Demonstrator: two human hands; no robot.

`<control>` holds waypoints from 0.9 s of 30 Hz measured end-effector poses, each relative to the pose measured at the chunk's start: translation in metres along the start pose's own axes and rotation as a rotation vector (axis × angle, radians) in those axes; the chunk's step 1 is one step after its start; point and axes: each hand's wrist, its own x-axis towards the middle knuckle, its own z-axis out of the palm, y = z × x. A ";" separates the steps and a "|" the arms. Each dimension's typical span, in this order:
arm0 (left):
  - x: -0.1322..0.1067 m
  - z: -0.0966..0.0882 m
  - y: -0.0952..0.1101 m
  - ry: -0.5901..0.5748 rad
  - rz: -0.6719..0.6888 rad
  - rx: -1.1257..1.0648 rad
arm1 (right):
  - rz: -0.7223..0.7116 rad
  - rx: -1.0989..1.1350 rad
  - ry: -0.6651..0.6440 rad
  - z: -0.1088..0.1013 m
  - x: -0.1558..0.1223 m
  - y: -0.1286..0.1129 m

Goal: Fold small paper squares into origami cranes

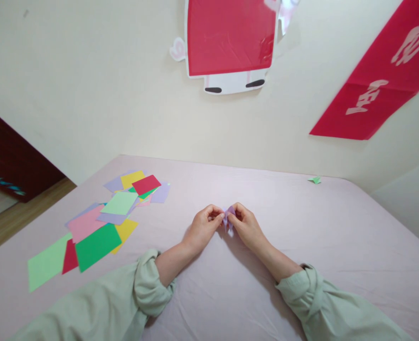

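Between my two hands, just above the middle of the table, is a small folded piece of purple paper (230, 228). My left hand (203, 226) pinches its left side between thumb and fingers. On the other side my right hand (245, 226) grips it the same way, with the thumb towards me. The fingers cover much of the paper, so its full folded shape cannot be made out.
Loose coloured paper sheets (97, 246) lie overlapped on the left of the pale pink table cover (209, 303). A small folded green paper piece (315, 180) rests near the far right edge. Behind the table rises a wall (124, 94) with red decorations (231, 38).
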 end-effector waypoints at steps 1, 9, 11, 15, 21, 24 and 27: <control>0.000 0.000 -0.001 0.006 0.004 0.013 | -0.003 -0.010 0.004 0.000 0.000 0.000; -0.001 0.000 -0.005 0.035 0.061 0.112 | -0.013 -0.052 0.004 0.000 0.000 -0.002; -0.001 0.000 -0.004 0.020 0.069 0.105 | -0.022 -0.064 0.011 0.000 0.000 -0.001; -0.001 0.001 -0.001 0.012 0.059 0.064 | -0.028 -0.111 0.001 -0.002 -0.003 -0.001; -0.001 -0.002 0.003 0.022 0.040 0.055 | -0.220 -0.308 0.059 -0.008 -0.003 -0.008; -0.002 -0.003 0.006 0.005 0.071 0.081 | -0.319 -0.314 0.012 -0.012 0.000 -0.009; -0.003 -0.003 0.007 -0.010 0.106 0.100 | -0.320 -0.319 -0.014 -0.014 0.001 -0.009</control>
